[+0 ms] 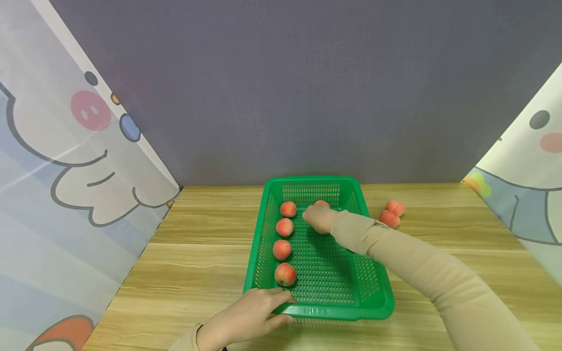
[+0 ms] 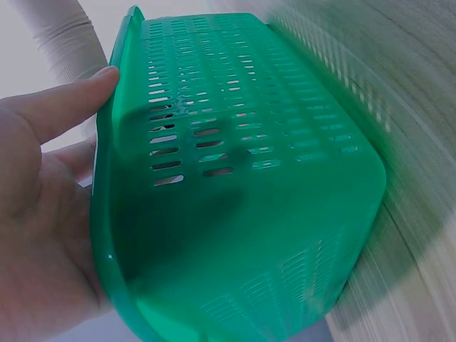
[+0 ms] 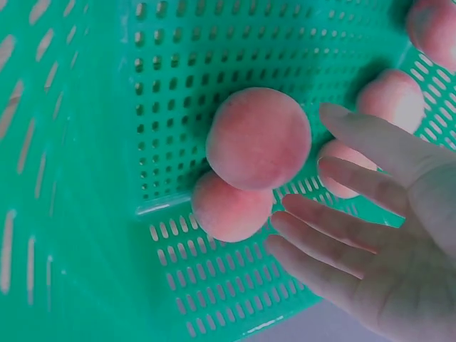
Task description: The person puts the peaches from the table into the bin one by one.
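Note:
A green plastic basket (image 1: 376, 312) stands on the table, its long sides running away from me. My left hand (image 1: 250, 312) grips the near rim at the left corner, with the thumb outside and the fingers over the edge. Inside, several peaches (image 1: 282, 249) form a row along the left wall. My right hand (image 1: 319, 218) reaches down into the far part of the basket. In the right wrist view its fingers are extended beside two peaches, a nearer peach (image 3: 258, 138) and another peach (image 3: 229, 208) against the far wall; nothing is in its grasp.
Two peaches (image 1: 389, 219) lie on the wooden table (image 1: 206, 243), to the right of the basket. A grey panel (image 1: 281, 87) rises behind the table's far edge. Cartoon-printed sheets (image 1: 39, 161) flank both sides. The right sleeve (image 1: 408, 258) crosses over the basket's right rim.

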A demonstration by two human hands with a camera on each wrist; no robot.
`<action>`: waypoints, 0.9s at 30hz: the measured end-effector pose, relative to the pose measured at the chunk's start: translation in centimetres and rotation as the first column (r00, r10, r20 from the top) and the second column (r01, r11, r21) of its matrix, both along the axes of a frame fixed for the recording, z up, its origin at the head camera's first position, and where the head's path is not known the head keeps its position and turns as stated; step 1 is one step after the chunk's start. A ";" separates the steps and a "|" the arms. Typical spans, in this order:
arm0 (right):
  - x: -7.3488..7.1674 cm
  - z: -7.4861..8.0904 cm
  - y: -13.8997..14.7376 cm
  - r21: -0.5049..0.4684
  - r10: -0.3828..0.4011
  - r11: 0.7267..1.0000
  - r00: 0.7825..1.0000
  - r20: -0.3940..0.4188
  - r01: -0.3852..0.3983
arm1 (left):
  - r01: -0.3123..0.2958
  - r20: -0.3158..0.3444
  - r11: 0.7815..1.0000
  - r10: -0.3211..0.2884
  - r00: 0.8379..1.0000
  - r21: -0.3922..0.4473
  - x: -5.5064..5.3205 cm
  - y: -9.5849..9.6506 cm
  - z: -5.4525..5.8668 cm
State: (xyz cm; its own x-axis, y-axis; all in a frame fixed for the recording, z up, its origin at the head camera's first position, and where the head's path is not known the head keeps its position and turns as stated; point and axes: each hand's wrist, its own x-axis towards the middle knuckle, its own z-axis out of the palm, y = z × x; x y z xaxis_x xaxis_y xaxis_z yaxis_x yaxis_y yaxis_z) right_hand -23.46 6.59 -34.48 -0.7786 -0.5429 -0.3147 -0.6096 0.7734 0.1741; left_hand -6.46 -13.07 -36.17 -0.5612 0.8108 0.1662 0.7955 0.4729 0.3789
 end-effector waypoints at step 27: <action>2.5 5.5 1.1 -0.231 -0.062 0.967 0.979 0.193 0.107 | -0.005 0.008 1.000 0.005 1.000 -0.013 -0.1 0.1 0.0</action>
State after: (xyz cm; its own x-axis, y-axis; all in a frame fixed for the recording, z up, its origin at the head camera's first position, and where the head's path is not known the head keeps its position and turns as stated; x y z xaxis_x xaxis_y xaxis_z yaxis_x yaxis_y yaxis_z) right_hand -20.96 7.73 -28.94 -0.7662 -0.5544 -0.3248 -0.5443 0.8287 -0.1304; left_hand -6.54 -13.00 -36.13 -0.5664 0.8101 0.1510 0.7901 0.4817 0.3791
